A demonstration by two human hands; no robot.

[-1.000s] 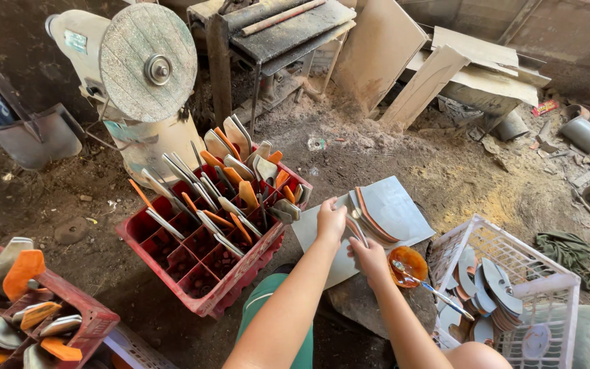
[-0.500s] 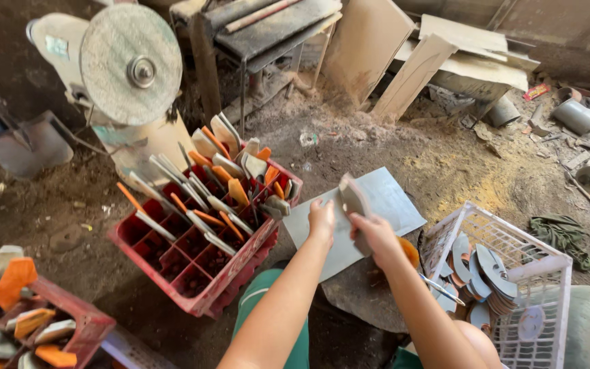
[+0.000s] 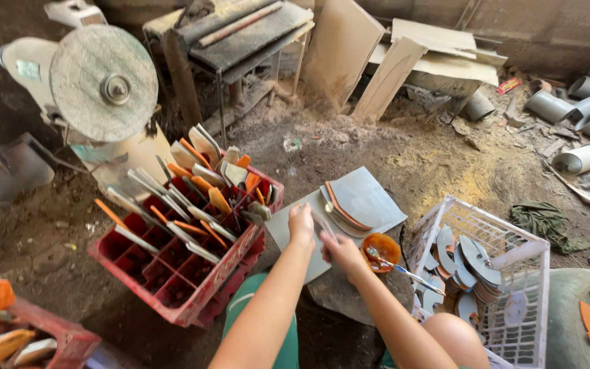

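My left hand (image 3: 302,224) and my right hand (image 3: 340,250) meet over a grey sheet (image 3: 370,195) lying on the ground. Between their fingers is a thin flat grey metal blade (image 3: 322,224), with both hands gripping it. Just beyond the hands, a small stack of similar curved blades (image 3: 341,205) with orange edges rests on the sheet. An orange bowl (image 3: 381,247) with a brush in it sits right of my right hand.
A red crate (image 3: 172,283) of orange-handled tools stands to the left, and a white wire basket (image 3: 513,249) of grey blades to the right. A disc grinder (image 3: 104,82) is at back left. Boards (image 3: 390,75), grey pipes (image 3: 582,102) and another red crate (image 3: 42,331) lie around.
Half a second ago the blade stood upright between my hands. It is now lowered flatter, closer to the sheet. My hands stayed in the same spot.
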